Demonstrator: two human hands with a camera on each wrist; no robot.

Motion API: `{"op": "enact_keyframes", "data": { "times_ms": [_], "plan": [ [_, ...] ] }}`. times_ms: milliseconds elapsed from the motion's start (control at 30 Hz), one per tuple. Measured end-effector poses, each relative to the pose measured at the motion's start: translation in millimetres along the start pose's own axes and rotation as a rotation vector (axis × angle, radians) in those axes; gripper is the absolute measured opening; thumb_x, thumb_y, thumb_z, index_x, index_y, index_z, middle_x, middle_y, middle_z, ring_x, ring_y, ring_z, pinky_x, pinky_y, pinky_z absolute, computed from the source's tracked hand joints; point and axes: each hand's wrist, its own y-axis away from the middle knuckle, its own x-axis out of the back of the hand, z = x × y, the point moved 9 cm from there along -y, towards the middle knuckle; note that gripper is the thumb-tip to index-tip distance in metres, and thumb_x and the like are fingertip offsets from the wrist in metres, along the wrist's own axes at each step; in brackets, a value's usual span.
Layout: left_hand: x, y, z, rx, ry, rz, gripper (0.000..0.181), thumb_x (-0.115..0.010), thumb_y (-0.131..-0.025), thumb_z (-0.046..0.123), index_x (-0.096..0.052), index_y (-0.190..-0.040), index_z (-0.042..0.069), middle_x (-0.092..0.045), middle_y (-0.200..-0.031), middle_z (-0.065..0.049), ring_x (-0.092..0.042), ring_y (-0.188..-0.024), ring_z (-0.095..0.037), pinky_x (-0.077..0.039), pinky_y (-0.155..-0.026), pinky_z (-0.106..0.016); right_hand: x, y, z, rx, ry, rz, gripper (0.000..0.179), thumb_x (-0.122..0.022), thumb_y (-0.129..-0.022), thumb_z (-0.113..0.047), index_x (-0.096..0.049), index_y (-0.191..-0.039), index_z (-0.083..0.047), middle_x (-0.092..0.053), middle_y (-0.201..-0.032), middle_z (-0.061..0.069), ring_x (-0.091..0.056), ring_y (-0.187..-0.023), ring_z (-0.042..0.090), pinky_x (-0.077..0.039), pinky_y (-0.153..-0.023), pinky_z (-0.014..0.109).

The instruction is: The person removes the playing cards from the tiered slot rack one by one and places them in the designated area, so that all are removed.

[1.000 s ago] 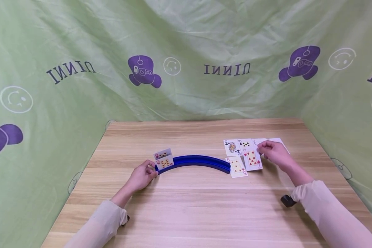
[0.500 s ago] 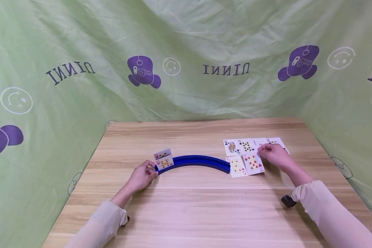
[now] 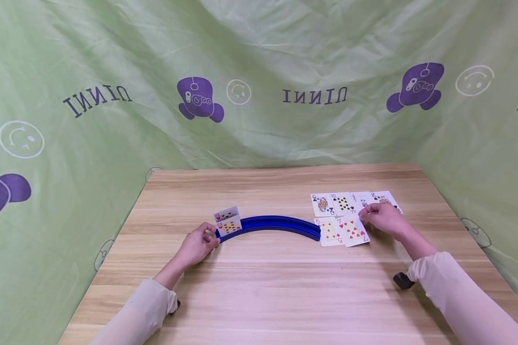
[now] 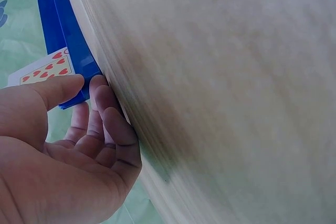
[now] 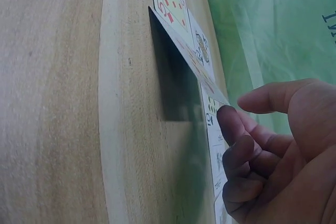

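Note:
My left hand point(image 3: 198, 243) pinches the left end of a curved blue card holder point(image 3: 280, 222) between thumb and fingers, also plain in the left wrist view. Two playing cards stand in its slots at that end, a red-heart card point(image 3: 229, 227) in front and another card point(image 3: 227, 213) behind. My right hand point(image 3: 385, 220) pinches the upper right edge of a seven of hearts point(image 3: 352, 231). In the right wrist view the seven point(image 5: 191, 59) is tilted, its gripped side raised above the table. Beside it lies the five of diamonds point(image 3: 328, 233), close to the holder's right end.
Behind the seven runs a row of face-up cards: a queen point(image 3: 323, 205), a black ten point(image 3: 342, 203), a partly covered card point(image 3: 361, 199) and a king point(image 3: 382, 197). The wooden table point(image 3: 259, 297) meets a green printed cloth point(image 3: 263, 139) at its back and sides.
The seven of hearts has shifted slightly right and toward me, baring more of the cards behind it. My left hand and the blue holder have stayed in place.

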Motion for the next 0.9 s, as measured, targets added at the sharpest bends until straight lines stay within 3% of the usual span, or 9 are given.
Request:
{"op": "enact_keyframes", "data": {
  "times_ms": [533, 900],
  "plan": [
    [-0.5, 0.3, -0.9, 0.014, 0.018, -0.002, 0.024, -0.07, -0.089, 0.01, -0.057, -0.108, 0.007, -0.074, -0.086, -0.006, -0.061, -0.071, -0.013, -0.046, -0.069, -0.029, 0.6, 3.0, -14.0, 0.027, -0.045, -0.011, 0.028, -0.06, -0.096, -0.019, -0.066, -0.115, 0.001, -0.073, -0.099, 0.015, -0.057, -0.077, 0.019, -0.046, -0.064, 0.027],
    [-0.4, 0.2, -0.6, 0.026, 0.009, -0.003, 0.024, -0.07, -0.089, 0.011, -0.057, -0.109, 0.007, -0.073, -0.086, -0.005, -0.06, -0.072, -0.013, -0.046, -0.07, -0.03, -7.1, 1.5, -34.1, 0.059, -0.127, -0.046, 0.032, -0.058, -0.096, -0.016, -0.061, -0.12, 0.004, -0.071, -0.108, 0.022, -0.065, -0.09, 0.026, -0.054, -0.075, 0.033]
  ]
}}
